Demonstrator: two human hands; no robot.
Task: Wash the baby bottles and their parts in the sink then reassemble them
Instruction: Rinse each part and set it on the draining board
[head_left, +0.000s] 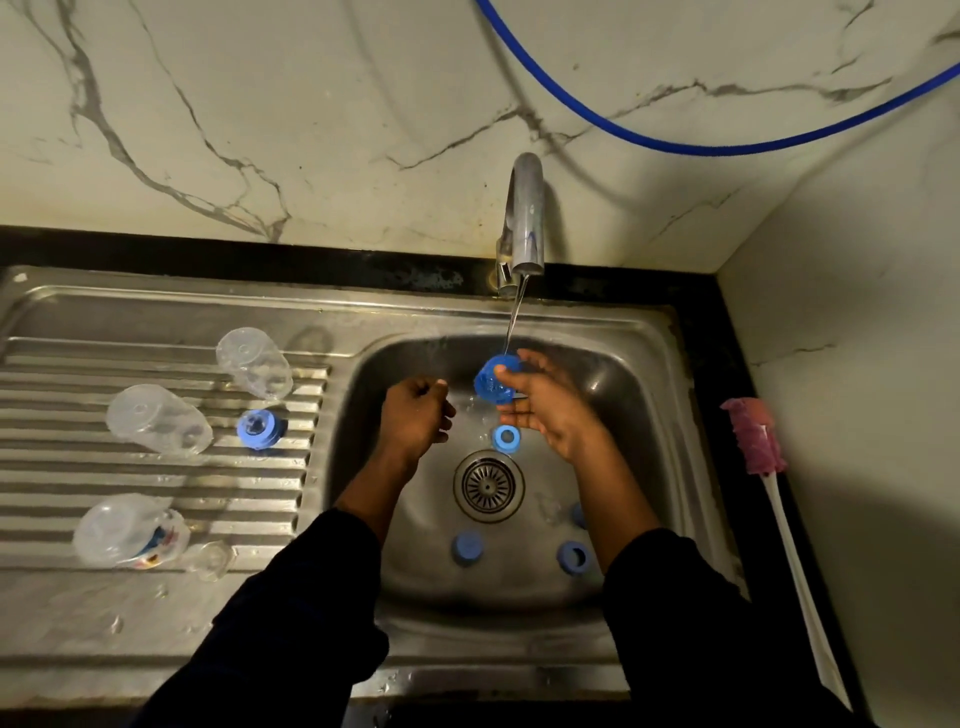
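- Our right hand (545, 410) holds a blue cap (491, 385) over the back of the sink (519, 623). The thumb lies on the cap's near side and the fingers reach round behind it.
- A thin stream of water runs from the steel tap (527, 218) straight down onto that cap.
- Our left hand (415, 410) hangs above the basin just left of the cap, apart from it. Its fingers are curled into a fist, and we cannot tell whether anything is inside.
- On the basin floor a blue ring (505, 438) lies just behind the drain strainer (488, 486).
- Nearer to us lie a blue lid (467, 548) and a second blue ring (574, 556); another blue piece (577, 514) is half hidden by our right forearm.
- On the ribbed draining board (156, 322) we see three clear bottles: the far bottle (254, 364), the middle bottle (158, 418) and the printed bottle (130, 530).
- A blue collar (257, 428) sits on the board between the far bottle and the basin, just right of the middle bottle.
- A small clear part (210, 560) lies touching the printed bottle's mouth end.
- A pink bottle brush (758, 436) with a white handle rests on the black desk (156, 249), right of the sink.
- A blue hose (675, 145) loops across the marble wall.
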